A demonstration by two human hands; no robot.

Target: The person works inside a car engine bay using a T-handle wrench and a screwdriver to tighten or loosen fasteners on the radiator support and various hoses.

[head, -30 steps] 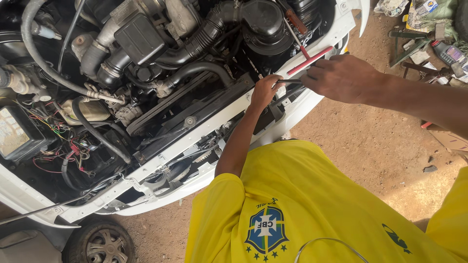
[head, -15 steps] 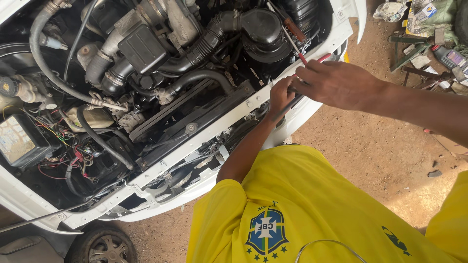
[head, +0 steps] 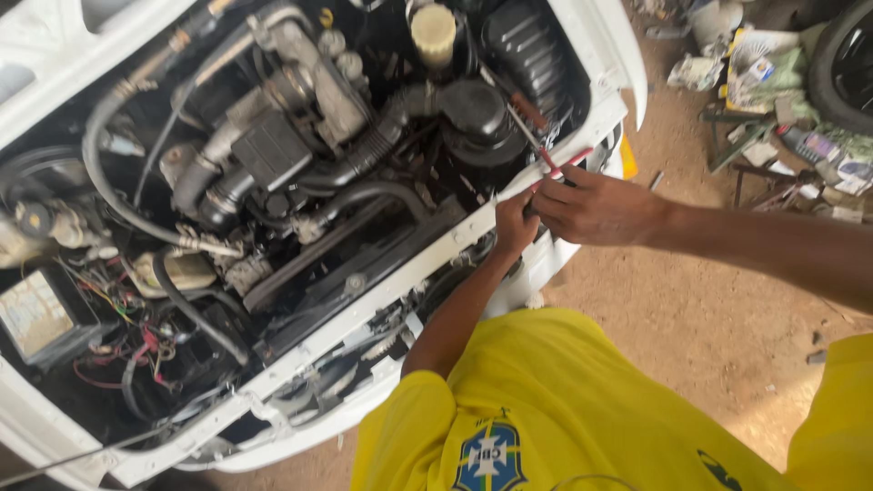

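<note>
The slim red-handled metal tool is resting on the white painted front crossbar of the open engine bay; it could slip down behind that crossbar. The right hand is pinching its handle, fingers clenched; the left hand is bracing alongside, grip unclear.

A single head-worn view looks steeply down over the person's yellow shirt at close range. It faces the open engine bay of a white car, which spreads left of and beyond the left hand and right hand. Dirt floor lies below and right of them.
</note>
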